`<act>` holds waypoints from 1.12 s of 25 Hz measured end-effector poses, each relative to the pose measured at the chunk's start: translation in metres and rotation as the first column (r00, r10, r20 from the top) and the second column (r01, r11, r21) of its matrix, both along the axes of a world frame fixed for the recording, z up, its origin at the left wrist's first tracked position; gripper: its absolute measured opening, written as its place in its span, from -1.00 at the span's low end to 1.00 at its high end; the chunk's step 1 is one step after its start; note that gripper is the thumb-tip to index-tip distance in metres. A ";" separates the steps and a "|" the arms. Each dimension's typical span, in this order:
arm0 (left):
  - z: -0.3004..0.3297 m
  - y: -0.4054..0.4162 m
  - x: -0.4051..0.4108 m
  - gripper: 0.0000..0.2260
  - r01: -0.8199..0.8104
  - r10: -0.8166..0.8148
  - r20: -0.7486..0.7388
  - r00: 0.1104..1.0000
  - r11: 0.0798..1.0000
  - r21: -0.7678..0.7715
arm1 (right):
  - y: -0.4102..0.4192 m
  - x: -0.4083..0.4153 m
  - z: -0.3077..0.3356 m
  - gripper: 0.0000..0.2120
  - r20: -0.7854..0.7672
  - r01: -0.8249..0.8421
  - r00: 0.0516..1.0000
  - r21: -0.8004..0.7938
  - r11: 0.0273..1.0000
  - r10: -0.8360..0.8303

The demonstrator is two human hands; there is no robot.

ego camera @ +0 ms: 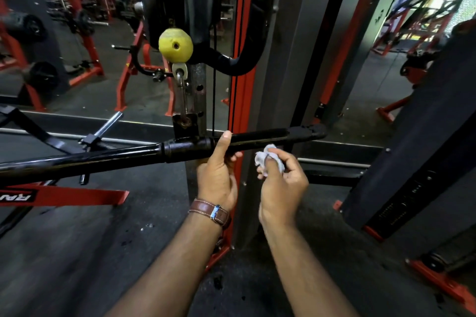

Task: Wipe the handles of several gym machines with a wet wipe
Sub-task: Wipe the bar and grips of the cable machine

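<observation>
Cable bar (257, 137): left hand (217, 177) fingers curled round it; right hand (280, 183) fingers pinching wet wipe (265, 157) just beside; next, likely press wipe onto grip.

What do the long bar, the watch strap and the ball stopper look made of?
Bar: likely black-painted metal, glossy with worn patches. Watch strap: brown leather or imitation, pale stitching along its edges. Ball stopper: yellow, matte and scuffed, probably rubber or foam.
</observation>
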State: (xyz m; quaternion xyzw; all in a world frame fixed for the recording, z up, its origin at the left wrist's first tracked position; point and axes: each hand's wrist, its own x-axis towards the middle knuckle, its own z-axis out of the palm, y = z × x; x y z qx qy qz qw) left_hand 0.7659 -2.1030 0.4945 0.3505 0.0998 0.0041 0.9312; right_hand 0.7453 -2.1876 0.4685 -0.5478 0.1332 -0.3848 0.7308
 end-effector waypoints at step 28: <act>-0.005 0.005 0.027 -0.89 0.050 -0.046 0.078 0.996 0.997 -0.056 | 0.017 0.033 0.053 -0.67 0.090 -0.400 0.835 0.777 0.486 0.543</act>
